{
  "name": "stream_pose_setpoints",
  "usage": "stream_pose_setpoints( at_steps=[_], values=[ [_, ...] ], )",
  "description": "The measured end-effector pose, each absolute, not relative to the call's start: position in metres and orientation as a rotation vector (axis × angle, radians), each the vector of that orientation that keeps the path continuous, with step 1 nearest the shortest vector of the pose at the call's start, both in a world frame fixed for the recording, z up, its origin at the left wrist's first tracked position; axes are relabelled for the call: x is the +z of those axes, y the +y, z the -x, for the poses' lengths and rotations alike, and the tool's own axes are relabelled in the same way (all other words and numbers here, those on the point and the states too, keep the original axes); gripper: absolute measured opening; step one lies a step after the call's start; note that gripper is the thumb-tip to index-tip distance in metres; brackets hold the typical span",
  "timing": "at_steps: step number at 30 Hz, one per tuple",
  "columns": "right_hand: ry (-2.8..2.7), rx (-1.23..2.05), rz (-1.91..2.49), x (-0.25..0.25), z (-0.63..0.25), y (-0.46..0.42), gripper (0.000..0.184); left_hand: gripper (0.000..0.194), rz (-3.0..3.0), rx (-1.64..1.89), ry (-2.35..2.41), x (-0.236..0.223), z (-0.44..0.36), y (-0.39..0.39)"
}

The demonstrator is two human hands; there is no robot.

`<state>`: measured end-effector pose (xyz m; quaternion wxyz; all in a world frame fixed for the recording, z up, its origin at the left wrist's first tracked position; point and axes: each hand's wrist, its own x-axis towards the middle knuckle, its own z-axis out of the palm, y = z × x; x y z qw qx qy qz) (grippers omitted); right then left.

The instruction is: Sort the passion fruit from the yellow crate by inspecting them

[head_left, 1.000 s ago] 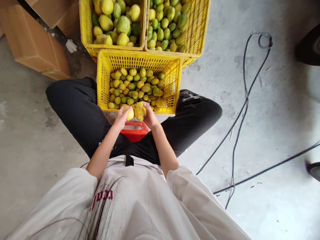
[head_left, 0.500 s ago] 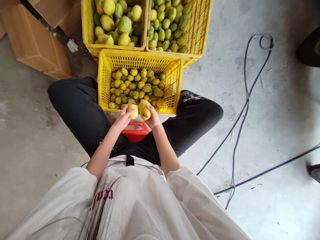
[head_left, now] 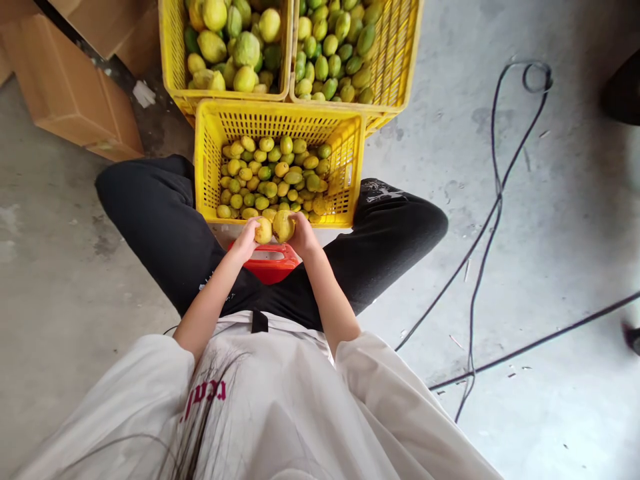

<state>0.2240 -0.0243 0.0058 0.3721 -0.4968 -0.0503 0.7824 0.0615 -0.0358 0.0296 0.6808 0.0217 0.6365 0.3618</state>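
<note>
My left hand [head_left: 245, 241] is closed around a small yellow lemon [head_left: 263, 231]. A larger yellow lemon [head_left: 283, 227] sits in my right hand [head_left: 303, 237], its fingers wrapped round the right side. The two lemons are side by side, very close together, over the near rim of a yellow plastic crate [head_left: 204, 167]. Inside that crate lie many small yellow and green lemons [head_left: 275, 170]. The crate stands between my knees.
Behind are two more yellow crates: the left one [head_left: 171, 67] holds bigger lemons, the right one [head_left: 407, 60] small greenish ones. Cardboard boxes [head_left: 75, 87] stand at left. A red plastic object [head_left: 270, 267] is below my hands. A black cable [head_left: 493, 207] loops over the floor at right.
Both lemons have been turned in my fingers; the dark blotched side of the right one no longer faces up. My hands have shifted slightly toward me.
</note>
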Motion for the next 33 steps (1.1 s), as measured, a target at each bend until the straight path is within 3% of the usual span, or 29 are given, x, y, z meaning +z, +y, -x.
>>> stream_pose_setpoints(
  at_steps=[11, 15, 19, 25, 29, 33],
  values=[
    [-0.037, 1.940, 0.985, 0.042, -0.219, -0.019, 0.045, 0.010, 0.074, 1.041, 1.071, 0.074, -0.066, -0.033],
    [-0.054, 2.013, 1.032, 0.038, -0.217, -0.023, 0.047, 0.004, 0.130, 1.066, 1.102, 0.074, -0.066, -0.032],
    [-0.089, 1.967, 1.104, 0.035, -0.212, -0.026, 0.050, 0.015, 0.082, 1.107, 1.150, 0.067, -0.065, -0.033],
    [0.006, 1.966, 1.112, 0.043, -0.212, -0.018, 0.036, 0.020, 0.224, 1.168, 1.121, 0.066, -0.064, -0.029],
    [0.342, 1.834, 1.446, 0.047, -0.211, -0.020, 0.019, 0.015, 0.432, 1.117, 1.309, 0.059, -0.066, -0.029],
    [0.616, 1.708, 1.677, 0.051, -0.211, -0.016, 0.016, 0.020, 0.477, 1.024, 1.473, 0.050, -0.070, -0.032]
  ],
)
